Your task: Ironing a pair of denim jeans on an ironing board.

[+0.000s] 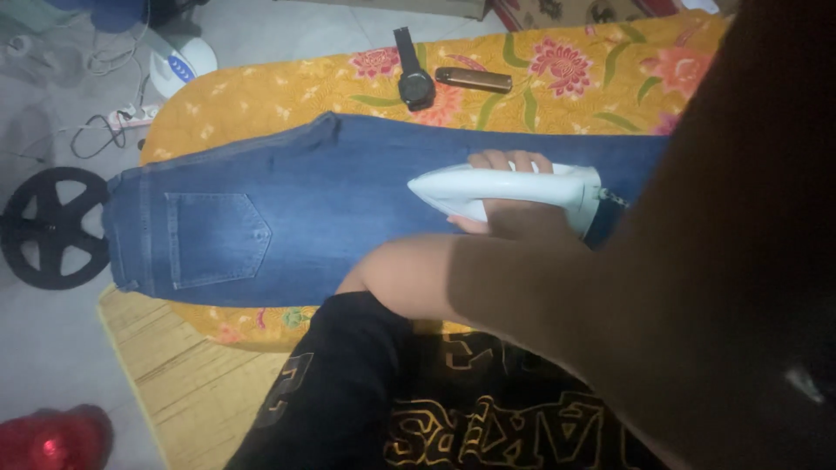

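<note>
A pair of blue jeans point(287, 213) lies flat on a yellow floral cloth point(261, 96), waistband and back pocket to the left. My right hand point(509, 187) grips the handle of a white iron point(522, 187) resting on the jeans' leg, its tip pointing left. My fingers curl over the far side of the handle. My right arm comes in dark from the right and fills that side of the view. My left hand is not visible. A black garment with gold print point(418, 409) covers my lap below.
A black wristwatch point(414, 83) and a slim dark brown bar-shaped object point(475, 80) lie on the cloth beyond the jeans. On the floor at left are a black fan base point(52, 226), a power strip with cables point(131, 115) and a red object point(52, 439). A woven mat point(192, 374) lies underneath.
</note>
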